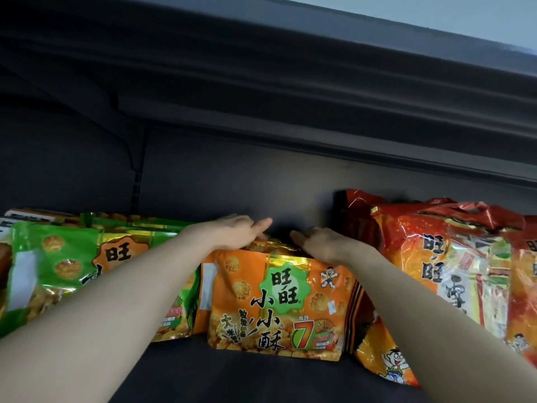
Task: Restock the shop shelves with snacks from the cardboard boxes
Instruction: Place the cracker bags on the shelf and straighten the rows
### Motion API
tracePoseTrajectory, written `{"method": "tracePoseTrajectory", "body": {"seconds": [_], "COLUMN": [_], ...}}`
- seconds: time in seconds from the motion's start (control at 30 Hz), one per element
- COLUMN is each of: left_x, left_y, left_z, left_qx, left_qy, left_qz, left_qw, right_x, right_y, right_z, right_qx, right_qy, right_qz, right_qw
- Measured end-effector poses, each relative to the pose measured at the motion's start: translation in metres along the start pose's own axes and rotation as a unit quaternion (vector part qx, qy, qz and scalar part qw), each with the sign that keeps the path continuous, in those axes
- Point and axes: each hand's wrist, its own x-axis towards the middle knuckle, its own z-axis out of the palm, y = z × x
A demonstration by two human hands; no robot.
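On the partly stocked shelf [261, 376], left hand [235, 231] and right hand [323, 246] press flat fingers [261, 224] onto an orange snack bag [276, 303]; gaps remain.

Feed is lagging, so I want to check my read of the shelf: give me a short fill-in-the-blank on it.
1. The left hand and right hand rest on top of the middle bag, which is ___.
2. The left-side bags are ___.
3. The red bags lie on the middle bag's ___ side.
4. The big numeral on the middle bag is ___.
Missing words: orange; green; right; 7
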Motion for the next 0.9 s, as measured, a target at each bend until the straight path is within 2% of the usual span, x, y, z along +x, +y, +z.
{"method": "tracePoseTrajectory", "body": {"seconds": [0.13,0.23,0.37,0.5,0.57,0.63,0.73,0.8,0.9], "left_x": [-0.004,-0.006,0.005,0.013,0.012,0.002,-0.028,-0.055,-0.08], "left_y": [-0.012,-0.012,-0.005,-0.008,-0.01,-0.01,-0.005,0.002,0.004], "left_z": [-0.009,-0.01,-0.009,-0.006,-0.007,-0.015,-0.026,-0.021,-0.002], "left_qx": [0.005,0.012,0.042,0.043,0.045,0.026,-0.032,-0.026,0.006], "left_qy": [0.024,-0.023,-0.084,-0.091,-0.067,0.002,0.097,0.078,0.036], "left_qz": [0.042,0.067,0.018,-0.042,-0.044,-0.016,0.068,0.139,0.167], "left_qw": [0.999,0.997,0.995,0.994,0.996,1.0,0.992,0.987,0.985], "right_x": [-0.003,-0.005,0.002,0.015,0.015,0.007,-0.016,-0.04,-0.076], "right_y": [0.008,0.013,0.015,0.013,0.012,0.012,0.016,0.019,0.02], "right_z": [-0.009,-0.008,-0.004,0.004,0.004,-0.004,-0.016,-0.013,0.004], "right_qx": [-0.007,0.007,0.003,-0.094,-0.12,-0.112,-0.061,-0.001,0.052], "right_qy": [0.027,-0.015,-0.003,0.083,0.094,0.098,0.179,0.178,0.112], "right_qz": [-0.053,-0.074,-0.083,-0.064,-0.046,-0.045,-0.097,-0.138,-0.196], "right_qw": [0.998,0.997,0.997,0.99,0.987,0.988,0.977,0.974,0.973]}}
